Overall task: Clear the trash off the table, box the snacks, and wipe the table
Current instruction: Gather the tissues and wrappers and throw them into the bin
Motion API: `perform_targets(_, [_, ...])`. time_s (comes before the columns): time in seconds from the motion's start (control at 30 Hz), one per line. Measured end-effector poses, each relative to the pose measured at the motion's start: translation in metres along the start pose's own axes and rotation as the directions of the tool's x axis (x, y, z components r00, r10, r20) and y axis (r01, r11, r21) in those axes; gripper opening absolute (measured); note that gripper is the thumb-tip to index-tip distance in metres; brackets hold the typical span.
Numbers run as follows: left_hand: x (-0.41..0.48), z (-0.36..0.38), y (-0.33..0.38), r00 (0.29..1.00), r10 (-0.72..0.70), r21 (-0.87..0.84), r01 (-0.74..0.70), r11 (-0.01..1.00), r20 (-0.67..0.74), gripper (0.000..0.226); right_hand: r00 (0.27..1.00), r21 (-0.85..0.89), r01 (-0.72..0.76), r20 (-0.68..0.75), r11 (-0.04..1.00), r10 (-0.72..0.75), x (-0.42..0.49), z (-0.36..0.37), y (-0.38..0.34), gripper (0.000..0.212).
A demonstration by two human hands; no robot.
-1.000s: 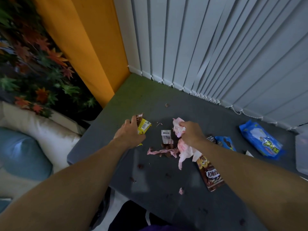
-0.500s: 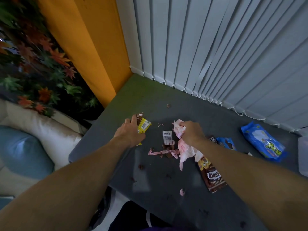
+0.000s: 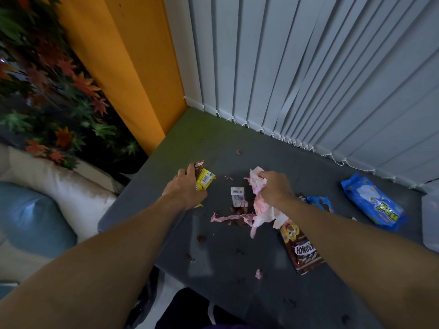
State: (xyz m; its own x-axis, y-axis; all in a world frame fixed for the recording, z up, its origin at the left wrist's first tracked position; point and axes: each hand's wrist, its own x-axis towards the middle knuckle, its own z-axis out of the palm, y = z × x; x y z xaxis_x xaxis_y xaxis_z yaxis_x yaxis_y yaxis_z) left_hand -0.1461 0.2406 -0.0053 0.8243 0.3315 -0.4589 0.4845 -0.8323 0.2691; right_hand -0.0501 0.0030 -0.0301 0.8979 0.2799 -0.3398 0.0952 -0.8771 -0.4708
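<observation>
My left hand [image 3: 186,189] grips a yellow and brown wrapper [image 3: 203,179] near the left edge of the grey table [image 3: 213,136]. My right hand [image 3: 275,188] is closed on a crumpled pink tissue [image 3: 257,180] whose loose end hangs down onto the table. Between the hands lie a white barcode wrapper [image 3: 237,197], a twisted pink strip [image 3: 231,217] and brown crumbs [image 3: 200,238]. A brown Crunch snack pack [image 3: 300,251] lies under my right forearm. A small blue snack pack [image 3: 319,203] and a larger blue pack [image 3: 373,201] lie to the right.
A clear plastic box [image 3: 430,217] stands at the table's right edge. White vertical blinds [image 3: 308,67] close off the far side, an orange panel [image 3: 123,58] the left corner. A cushioned sofa [image 3: 47,210] sits left of the table. A small pink scrap [image 3: 259,273] lies near the front.
Both hands have stayed almost in place, holding the same items. The camera view has shifted slightly.
</observation>
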Motion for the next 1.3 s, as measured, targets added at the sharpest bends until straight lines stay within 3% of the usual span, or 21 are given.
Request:
perform_targets(0.63, [-0.001,-0.01,0.01,0.999,0.04,-0.014,-0.041,0.999,-0.027,0.098,0.998,-0.059,0.063,-0.005,0.996,-0.064,-0.006,-0.013,-0.003,0.054])
perform_targets(0.87, [-0.005,0.0,0.011,0.999,0.053,-0.038,-0.052,0.998,0.01,0.098,0.991,-0.041,0.133,0.037,0.99,-0.132,-0.013,-0.012,-0.004,0.041])
perform_targets(1.03, [-0.006,0.003,0.012,0.999,0.053,-0.053,-0.052,0.997,0.013,0.098,0.987,-0.003,0.157,0.035,0.988,-0.157,-0.011,-0.007,-0.005,0.016])
perform_targets(1.1, [-0.006,0.004,0.012,0.999,0.054,-0.068,-0.053,0.996,0.007,0.097,0.985,-0.001,0.167,0.049,0.986,-0.167,-0.007,-0.001,-0.006,0.026])
perform_targets(1.17, [-0.007,0.006,0.011,0.998,0.058,-0.085,-0.057,0.995,0.002,0.097,0.975,-0.02,0.204,0.095,0.979,-0.202,-0.006,0.005,-0.008,0.021])
perform_targets(1.23, [-0.008,0.011,0.008,0.998,0.062,-0.086,-0.061,0.994,0.008,0.097,0.959,-0.035,0.238,0.169,0.971,-0.229,-0.005,0.014,-0.01,0.051])
perform_targets(1.3, [-0.011,0.017,0.002,0.998,0.057,-0.084,-0.055,0.995,0.019,0.096,0.936,-0.098,0.283,0.243,0.954,-0.253,-0.004,0.026,-0.011,0.068])
